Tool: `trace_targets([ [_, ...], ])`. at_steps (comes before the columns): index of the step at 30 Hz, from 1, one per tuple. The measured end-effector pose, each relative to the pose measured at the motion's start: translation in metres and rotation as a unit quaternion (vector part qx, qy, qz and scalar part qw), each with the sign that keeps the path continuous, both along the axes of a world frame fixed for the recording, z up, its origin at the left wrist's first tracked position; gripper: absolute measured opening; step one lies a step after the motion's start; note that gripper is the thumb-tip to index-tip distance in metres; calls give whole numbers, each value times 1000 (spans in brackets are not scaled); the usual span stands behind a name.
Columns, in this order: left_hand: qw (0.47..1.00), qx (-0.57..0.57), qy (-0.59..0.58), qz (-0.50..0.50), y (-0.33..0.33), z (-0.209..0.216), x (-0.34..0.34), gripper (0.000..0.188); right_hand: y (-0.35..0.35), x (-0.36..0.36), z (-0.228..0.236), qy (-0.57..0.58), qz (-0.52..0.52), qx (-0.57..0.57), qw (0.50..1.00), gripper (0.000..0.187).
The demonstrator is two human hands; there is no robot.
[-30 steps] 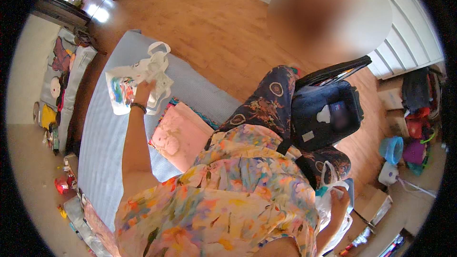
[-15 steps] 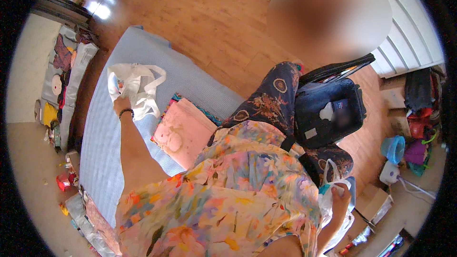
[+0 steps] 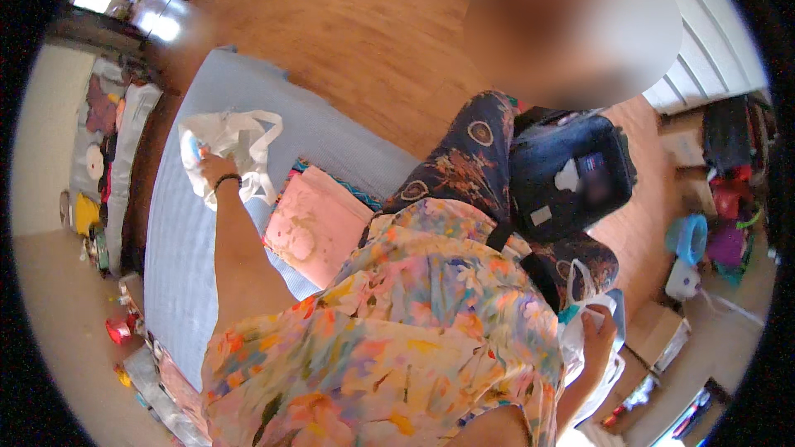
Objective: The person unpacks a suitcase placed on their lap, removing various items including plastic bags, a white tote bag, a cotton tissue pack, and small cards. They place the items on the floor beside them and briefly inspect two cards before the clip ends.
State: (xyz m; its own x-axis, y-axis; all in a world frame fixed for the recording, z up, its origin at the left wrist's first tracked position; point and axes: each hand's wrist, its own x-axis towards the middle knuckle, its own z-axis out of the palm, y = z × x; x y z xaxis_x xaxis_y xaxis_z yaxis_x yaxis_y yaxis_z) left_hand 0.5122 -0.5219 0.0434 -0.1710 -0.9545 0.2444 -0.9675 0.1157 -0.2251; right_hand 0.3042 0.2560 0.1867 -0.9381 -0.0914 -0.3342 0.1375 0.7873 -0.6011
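My left hand [image 3: 218,168], with a dark bracelet at the wrist, is at the mouth of a white plastic bag [image 3: 248,145] on the blue bed cover. Its fingers are bent and partly hidden at a small blue, white and orange item [image 3: 196,149]; what exactly they hold is unclear. On my right side, low by my hip, my right hand [image 3: 599,329] grips another white plastic bag [image 3: 573,346]. A bit of teal shows inside that bag, and its handle loop stands up. A folded pink cloth [image 3: 319,223] lies between my left arm and my leg.
The bed [image 3: 174,240] with its blue cover stretches along my left. An open black suitcase [image 3: 538,182] stands ahead of my right leg, holding a few small items. Blurred at the far right is a person [image 3: 571,33]. Boxes and a blue basin [image 3: 686,238] line the right side.
My left hand has moved slightly up and further into the white bag, where the blue item now meets its fingers. My right hand keeps its grip. The whole view has shifted a little.
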Motion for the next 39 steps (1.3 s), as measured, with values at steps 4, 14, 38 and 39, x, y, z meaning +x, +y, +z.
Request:
trace_targets([
  [4, 974, -114, 14, -193, -34, 13, -23, 61, -1, 7, 16, -59, -84, 16, 995, 19],
  [14, 187, 723, 199, -635, 499, 133, -312, 67, -5, -1, 75, 218, -43, 98, 970, 31],
  [38, 90, 790, 88, -600, 632, 192, -271, 22, 97, 105, -44, 38, -134, 190, 972, 66],
  [39, 90, 805, 80, -581, 632, 188, -272, 24, 94, 107, -40, 44, -133, 190, 972, 63],
])
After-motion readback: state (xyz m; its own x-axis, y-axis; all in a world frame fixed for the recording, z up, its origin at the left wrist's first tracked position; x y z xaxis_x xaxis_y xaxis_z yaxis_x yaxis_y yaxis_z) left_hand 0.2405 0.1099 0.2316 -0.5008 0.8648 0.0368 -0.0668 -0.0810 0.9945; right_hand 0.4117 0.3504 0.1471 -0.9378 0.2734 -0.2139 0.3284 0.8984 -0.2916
